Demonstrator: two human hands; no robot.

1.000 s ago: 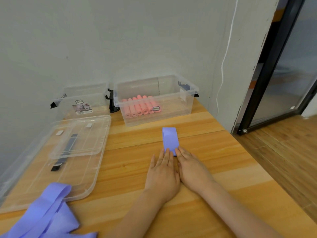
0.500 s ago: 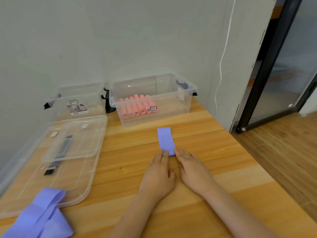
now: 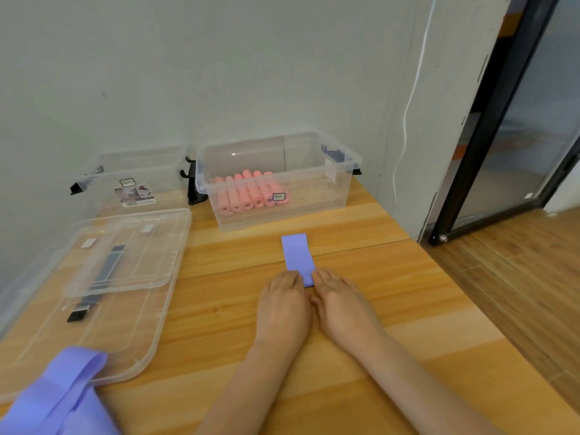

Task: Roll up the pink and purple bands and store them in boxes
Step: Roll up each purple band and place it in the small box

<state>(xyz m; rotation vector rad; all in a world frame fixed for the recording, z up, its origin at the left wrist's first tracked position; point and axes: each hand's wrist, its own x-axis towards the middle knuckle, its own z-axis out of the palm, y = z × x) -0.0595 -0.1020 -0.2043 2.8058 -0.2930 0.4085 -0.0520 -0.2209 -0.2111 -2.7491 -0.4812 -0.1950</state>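
On the wooden table [image 3: 361, 309], just short of the box [image 3: 335, 189] of pink rolls [image 3: 248, 194], both the left hand [image 3: 282, 304] and right hand [image 3: 342, 301] pinch the purple band [image 3: 297, 255]'s near end, where uneven finger pressure would likely skew the roll into a cone.

Wooden table [image 3: 423, 309] carries two clear boxes [image 3: 314, 199] far, stacked lids [image 3: 125, 271] left, flat purple band [image 3: 298, 255] centre, loose bands [image 3: 62, 397] near-left.
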